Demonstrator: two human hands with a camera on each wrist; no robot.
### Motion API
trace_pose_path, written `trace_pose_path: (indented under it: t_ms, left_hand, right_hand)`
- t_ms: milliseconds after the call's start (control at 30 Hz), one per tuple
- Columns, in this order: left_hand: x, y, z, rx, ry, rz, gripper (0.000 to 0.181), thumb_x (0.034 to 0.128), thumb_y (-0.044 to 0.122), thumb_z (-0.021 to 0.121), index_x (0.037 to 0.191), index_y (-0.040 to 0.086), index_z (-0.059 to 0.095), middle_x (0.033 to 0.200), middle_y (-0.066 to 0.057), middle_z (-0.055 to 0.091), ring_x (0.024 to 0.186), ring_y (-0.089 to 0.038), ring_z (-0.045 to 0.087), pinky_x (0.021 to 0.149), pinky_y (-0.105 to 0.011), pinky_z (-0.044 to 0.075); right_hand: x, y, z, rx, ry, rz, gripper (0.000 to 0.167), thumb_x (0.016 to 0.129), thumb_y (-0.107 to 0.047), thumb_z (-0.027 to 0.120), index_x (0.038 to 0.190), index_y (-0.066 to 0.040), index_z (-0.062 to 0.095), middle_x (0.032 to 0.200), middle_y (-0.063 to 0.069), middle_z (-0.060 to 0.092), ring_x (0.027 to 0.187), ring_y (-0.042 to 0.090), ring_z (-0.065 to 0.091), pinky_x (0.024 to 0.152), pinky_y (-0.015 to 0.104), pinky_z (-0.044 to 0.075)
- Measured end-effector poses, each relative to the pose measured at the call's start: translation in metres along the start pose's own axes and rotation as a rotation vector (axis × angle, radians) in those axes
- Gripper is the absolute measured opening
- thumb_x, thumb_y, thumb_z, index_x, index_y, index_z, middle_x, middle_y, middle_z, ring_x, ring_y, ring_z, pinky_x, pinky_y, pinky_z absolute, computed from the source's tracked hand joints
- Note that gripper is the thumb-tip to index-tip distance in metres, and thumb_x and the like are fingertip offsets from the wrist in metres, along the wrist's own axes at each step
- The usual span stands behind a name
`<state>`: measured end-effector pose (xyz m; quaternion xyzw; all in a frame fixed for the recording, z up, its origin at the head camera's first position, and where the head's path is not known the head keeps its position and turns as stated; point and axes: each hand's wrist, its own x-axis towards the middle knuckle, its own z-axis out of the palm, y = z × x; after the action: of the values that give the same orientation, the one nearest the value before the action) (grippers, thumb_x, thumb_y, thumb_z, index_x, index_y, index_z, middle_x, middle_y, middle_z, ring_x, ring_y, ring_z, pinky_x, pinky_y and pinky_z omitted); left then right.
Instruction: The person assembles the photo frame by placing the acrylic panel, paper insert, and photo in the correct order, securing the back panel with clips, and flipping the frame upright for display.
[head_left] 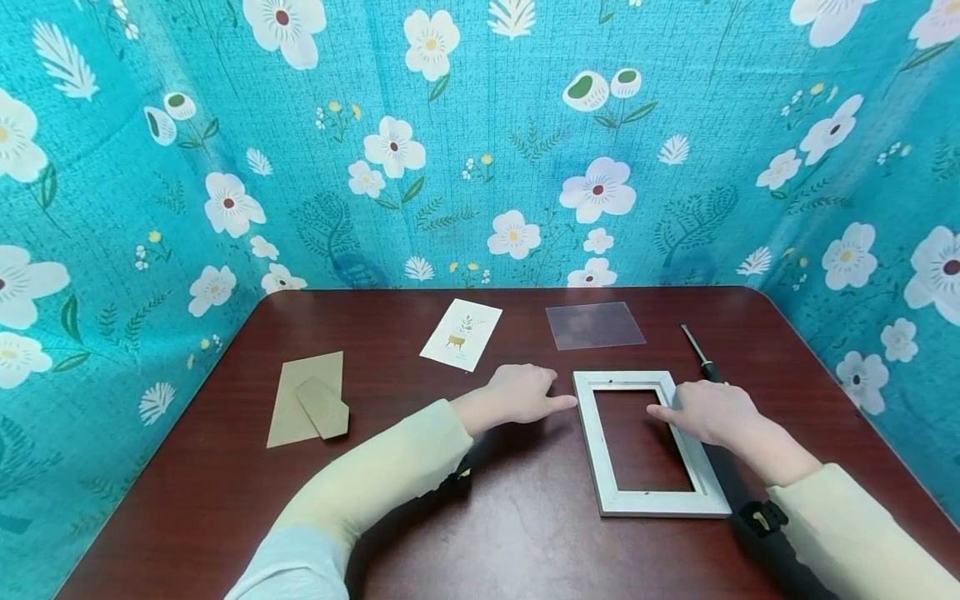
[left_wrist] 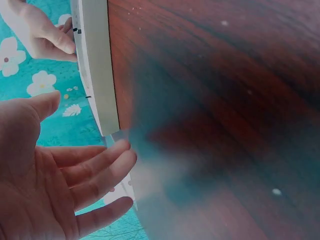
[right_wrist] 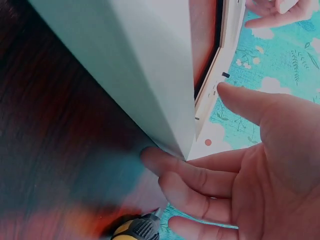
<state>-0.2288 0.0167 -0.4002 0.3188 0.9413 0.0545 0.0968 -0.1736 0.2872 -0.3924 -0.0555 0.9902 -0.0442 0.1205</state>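
A white picture frame [head_left: 598, 450] lies on the table, with small dark tabs along its inner edge. My right hand [head_left: 711, 411] is at its right rail; in the right wrist view, relaxed fingers [right_wrist: 200, 180] lie along the outer side, apparently touching near a corner, with the thumb over the rail. Left of the frame, my left hand [head_left: 521, 393] hovers, its thumb pointing at the left rail. Loosely extended fingers [left_wrist: 100, 175] hold nothing in the left wrist view; whether the thumb touches the frame is unclear. A screwdriver [head_left: 696, 346] lies just beyond my right hand.
A brown backing board [head_left: 288, 392] with its stand flap [head_left: 324, 408] lies at the left on the dark wooden table [head_left: 525, 533]. Farther back are a printed card [head_left: 480, 321] and a clear sheet [head_left: 596, 327]. Floral turquoise cloth [head_left: 465, 233] hangs behind and at the sides.
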Motion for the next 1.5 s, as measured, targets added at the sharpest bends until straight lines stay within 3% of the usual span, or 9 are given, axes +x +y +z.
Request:
trace_pose_path:
  t_ms: [67,233,300,500,767,1000,1300,1500]
  left_hand:
    - [0.002,0.000,0.000,-0.057,-0.038,-0.009,0.053,0.0955,0.058,0.049,0.118,0.013,0.066,0.081,0.005,0.065,0.074,-0.008,0.060,0.062,-0.032,0.048]
    - [0.007,0.001,0.001,-0.145,-0.108,-0.036,0.051,0.0958,0.057,0.049,0.121,0.015,0.064,0.095,0.006,0.067,0.080,-0.007,0.059,0.068,-0.032,0.048]
    - [0.010,0.002,0.002,-0.166,-0.120,-0.042,0.049,0.0961,0.057,0.048,0.119,0.016,0.064,0.093,0.007,0.066,0.079,-0.007,0.058,0.068,-0.031,0.047]
    - [0.017,0.007,0.005,-0.255,-0.161,-0.062,0.042,0.0953,0.057,0.049,0.102,0.017,0.062,0.067,0.004,0.062,0.061,-0.010,0.056,0.058,-0.030,0.042]
    - [0.023,0.022,0.008,-0.287,-0.209,-0.058,0.055,0.0941,0.059,0.050,0.069,0.013,0.067,0.058,0.001,0.063,0.054,-0.009,0.060,0.055,-0.030,0.043]
    - [0.023,0.030,0.013,-0.335,-0.264,-0.094,0.051,0.0934,0.055,0.054,0.069,0.013,0.068,0.061,0.001,0.065,0.053,-0.010,0.063,0.059,-0.027,0.046]
    - [0.021,0.033,0.016,-0.401,-0.252,-0.152,0.044,0.0921,0.053,0.057,0.071,0.016,0.067,0.060,0.006,0.066,0.055,-0.008,0.063,0.054,-0.027,0.047]
    - [0.017,0.037,0.017,-0.386,-0.231,-0.186,0.041,0.0901,0.054,0.059,0.071,0.018,0.066,0.059,0.007,0.065,0.054,-0.007,0.062,0.055,-0.026,0.045]
  right_hand:
    - [0.001,0.001,0.001,0.016,-0.004,-0.002,0.046,0.091,-0.048,0.061,0.065,-0.012,0.052,0.055,0.002,0.045,0.052,0.016,0.044,0.050,0.032,0.035]
    - [0.003,0.004,0.001,0.045,-0.005,0.002,0.041,0.091,-0.042,0.064,0.069,-0.009,0.054,0.058,0.003,0.044,0.053,0.015,0.043,0.050,0.032,0.034]
    - [0.003,0.005,0.001,0.054,-0.003,0.000,0.038,0.091,-0.039,0.065,0.072,-0.007,0.056,0.059,0.003,0.045,0.054,0.016,0.044,0.051,0.032,0.035]
    - [0.003,0.010,0.003,0.069,-0.002,-0.021,0.032,0.092,-0.030,0.066,0.070,-0.009,0.055,0.059,0.003,0.046,0.054,0.016,0.044,0.052,0.033,0.035]
    - [0.004,0.012,0.006,0.125,-0.014,-0.031,0.032,0.093,-0.025,0.065,0.067,-0.010,0.053,0.055,0.002,0.046,0.049,0.015,0.047,0.049,0.032,0.037]
    - [0.006,0.011,0.007,0.180,-0.055,-0.038,0.027,0.095,-0.022,0.063,0.075,-0.005,0.057,0.055,0.004,0.051,0.044,0.015,0.054,0.046,0.032,0.042]
    - [0.007,0.012,0.006,0.185,-0.078,-0.059,0.029,0.097,-0.020,0.060,0.072,-0.006,0.057,0.053,0.004,0.052,0.044,0.015,0.054,0.046,0.032,0.041]
    - [0.008,0.010,0.009,0.187,-0.064,-0.091,0.029,0.097,-0.017,0.059,0.070,-0.007,0.056,0.050,0.003,0.051,0.043,0.015,0.052,0.046,0.031,0.040]
